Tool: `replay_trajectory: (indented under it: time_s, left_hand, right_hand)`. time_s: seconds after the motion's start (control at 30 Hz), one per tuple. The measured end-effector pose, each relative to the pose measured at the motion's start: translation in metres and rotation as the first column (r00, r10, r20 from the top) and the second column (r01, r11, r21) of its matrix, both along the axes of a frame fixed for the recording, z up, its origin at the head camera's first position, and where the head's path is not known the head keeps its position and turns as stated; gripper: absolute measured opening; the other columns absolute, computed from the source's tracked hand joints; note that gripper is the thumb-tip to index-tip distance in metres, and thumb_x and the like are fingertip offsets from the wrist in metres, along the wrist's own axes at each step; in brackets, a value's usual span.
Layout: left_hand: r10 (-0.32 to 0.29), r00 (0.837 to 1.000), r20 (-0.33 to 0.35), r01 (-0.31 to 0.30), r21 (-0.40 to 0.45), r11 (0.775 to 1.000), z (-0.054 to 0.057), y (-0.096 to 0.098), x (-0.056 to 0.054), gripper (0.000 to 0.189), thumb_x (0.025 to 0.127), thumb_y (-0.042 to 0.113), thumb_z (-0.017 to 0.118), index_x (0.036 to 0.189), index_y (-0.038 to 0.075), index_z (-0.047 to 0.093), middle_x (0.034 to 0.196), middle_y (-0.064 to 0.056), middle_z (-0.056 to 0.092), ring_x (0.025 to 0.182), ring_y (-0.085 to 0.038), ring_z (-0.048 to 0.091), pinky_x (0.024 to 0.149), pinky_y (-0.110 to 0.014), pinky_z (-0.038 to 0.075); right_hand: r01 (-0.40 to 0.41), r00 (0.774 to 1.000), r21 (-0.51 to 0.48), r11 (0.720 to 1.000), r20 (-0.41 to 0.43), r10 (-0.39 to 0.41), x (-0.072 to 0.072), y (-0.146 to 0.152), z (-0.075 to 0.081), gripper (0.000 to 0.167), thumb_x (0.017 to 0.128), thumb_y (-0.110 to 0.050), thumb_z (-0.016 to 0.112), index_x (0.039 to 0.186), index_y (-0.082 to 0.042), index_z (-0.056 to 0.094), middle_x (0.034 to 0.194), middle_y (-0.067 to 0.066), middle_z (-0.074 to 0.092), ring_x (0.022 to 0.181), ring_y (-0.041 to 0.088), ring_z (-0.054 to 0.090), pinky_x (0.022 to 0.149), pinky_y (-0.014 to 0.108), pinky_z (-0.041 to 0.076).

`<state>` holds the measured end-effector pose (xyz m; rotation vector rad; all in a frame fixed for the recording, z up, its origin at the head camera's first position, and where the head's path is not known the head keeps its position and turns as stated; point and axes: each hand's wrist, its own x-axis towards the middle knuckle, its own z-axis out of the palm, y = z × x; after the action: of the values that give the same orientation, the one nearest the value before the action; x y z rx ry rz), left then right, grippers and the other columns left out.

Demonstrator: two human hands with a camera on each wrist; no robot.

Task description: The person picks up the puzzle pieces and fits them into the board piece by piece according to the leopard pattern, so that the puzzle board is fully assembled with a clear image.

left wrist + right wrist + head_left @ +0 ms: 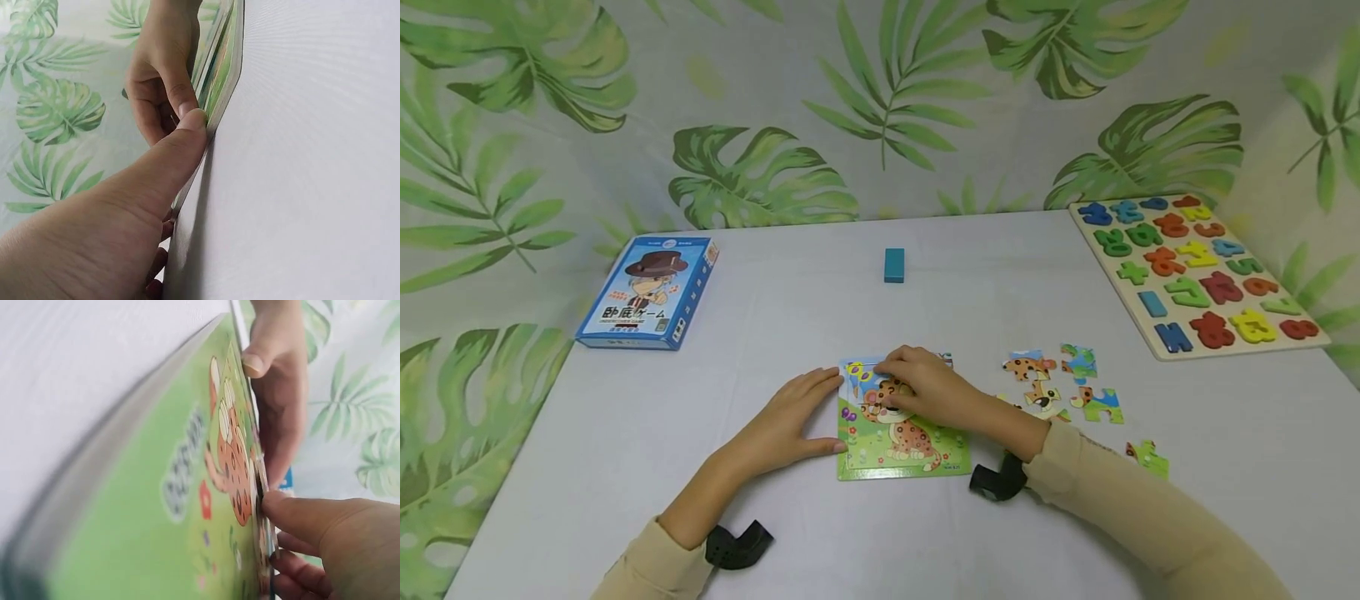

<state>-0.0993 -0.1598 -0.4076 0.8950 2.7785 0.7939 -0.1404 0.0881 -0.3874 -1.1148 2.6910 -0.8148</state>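
A jigsaw puzzle board (868, 465) with a spotted cartoon leopard on a green ground lies flat in front of me. My left hand (786, 421) rests along its left edge, fingertips at the upper part and thumb lower down. Over the upper half of the picture, my right hand (936, 387) pinches a jigsaw piece (891, 388) between thumb and fingers, close on the board. That hand covers the board's upper right. In the right wrist view, the thumb (300, 512) sits right at the thin edge of the piece.
Several loose jigsaw pieces (1099, 403) lie right of the board, partly behind the right forearm. A wooden number board (1138, 312) stands back right, a blue game box (643, 292) back left. A small teal block (894, 265) is at the back middle.
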Motion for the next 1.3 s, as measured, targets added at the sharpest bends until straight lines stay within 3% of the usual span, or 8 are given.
replay_trajectory:
  time_s: [0.27, 0.63, 0.73, 0.83, 0.93, 1.03, 1.3]
  left_hand:
    - [-0.021, 0.999, -0.042, 0.019, -0.049, 0.999, 0.007, 0.001, -0.004, 0.086, 0.072, 0.054, 0.066, 0.137, 0.006, 0.036, 0.140, -0.009, 0.032, 0.128, -0.026, 0.026, 0.103, -0.043, 0.023]
    - [-0.040, 0.999, 0.019, 0.042, -0.095, 0.995, 0.010, -0.001, -0.010, 0.081, 0.072, 0.056, 0.065, 0.140, 0.023, 0.034, 0.139, -0.009, 0.029, 0.127, -0.028, 0.024, 0.101, -0.046, 0.023]
    - [-0.046, 0.999, 0.022, 0.048, -0.101, 0.994, 0.010, -0.001, -0.010, 0.081, 0.072, 0.057, 0.064, 0.140, 0.023, 0.034, 0.139, -0.009, 0.028, 0.127, -0.028, 0.024, 0.101, -0.046, 0.023]
    - [-0.050, 0.998, 0.023, 0.052, -0.095, 0.994, 0.010, -0.002, -0.009, 0.082, 0.073, 0.057, 0.064, 0.140, 0.023, 0.033, 0.140, -0.009, 0.027, 0.127, -0.027, 0.023, 0.101, -0.046, 0.023]
    - [-0.049, 0.998, 0.024, 0.051, -0.091, 0.995, 0.009, -0.001, -0.008, 0.083, 0.072, 0.058, 0.063, 0.141, 0.022, 0.032, 0.140, -0.009, 0.027, 0.128, -0.027, 0.022, 0.101, -0.046, 0.022]
    - [-0.048, 0.999, 0.022, 0.050, -0.095, 0.994, 0.007, 0.000, -0.008, 0.085, 0.072, 0.059, 0.063, 0.141, 0.022, 0.031, 0.141, -0.009, 0.026, 0.128, -0.027, 0.022, 0.102, -0.045, 0.021]
    - [-0.043, 0.999, 0.017, 0.045, -0.089, 0.995, 0.007, 0.002, -0.008, 0.086, 0.071, 0.059, 0.064, 0.141, 0.021, 0.031, 0.141, -0.008, 0.026, 0.129, -0.026, 0.020, 0.102, -0.045, 0.020]
  right_hand:
    - [0.014, 0.998, -0.005, 1.000, -0.059, -0.014, -0.005, -0.006, -0.007, 0.041, 0.083, -0.027, 0.065, 0.119, -0.009, 0.059, 0.110, 0.006, 0.053, 0.099, 0.020, 0.048, 0.084, 0.038, 0.038]
    - [0.033, 0.992, 0.014, 0.999, -0.121, -0.031, -0.007, -0.011, -0.012, 0.041, 0.083, -0.033, 0.064, 0.119, -0.014, 0.061, 0.108, 0.004, 0.052, 0.091, 0.018, 0.046, 0.075, 0.035, 0.036]
    - [0.033, 0.995, 0.031, 0.999, -0.097, -0.029, -0.006, -0.011, -0.009, 0.043, 0.084, -0.037, 0.062, 0.121, -0.015, 0.059, 0.111, 0.005, 0.051, 0.094, 0.019, 0.046, 0.077, 0.037, 0.035]
    - [0.029, 1.000, 0.022, 0.999, -0.002, -0.029, -0.003, -0.008, -0.002, 0.049, 0.084, -0.036, 0.062, 0.126, -0.012, 0.054, 0.119, 0.008, 0.046, 0.103, 0.023, 0.044, 0.084, 0.041, 0.035]
    - [0.054, 0.991, -0.028, 0.998, 0.120, -0.050, 0.001, 0.002, 0.010, 0.055, 0.083, -0.033, 0.064, 0.131, -0.011, 0.047, 0.128, 0.010, 0.039, 0.116, 0.028, 0.037, 0.094, 0.048, 0.028]
    - [0.088, 0.983, -0.106, 0.990, 0.171, -0.069, 0.003, 0.020, 0.024, 0.059, 0.083, -0.030, 0.065, 0.133, -0.009, 0.042, 0.135, 0.012, 0.033, 0.124, 0.029, 0.030, 0.098, 0.052, 0.026]
    - [0.172, 0.984, -0.273, 0.947, 0.082, -0.156, 0.010, 0.094, 0.047, 0.062, 0.080, -0.019, 0.068, 0.134, -0.010, 0.039, 0.137, 0.008, 0.031, 0.124, 0.025, 0.029, 0.094, 0.047, 0.032]
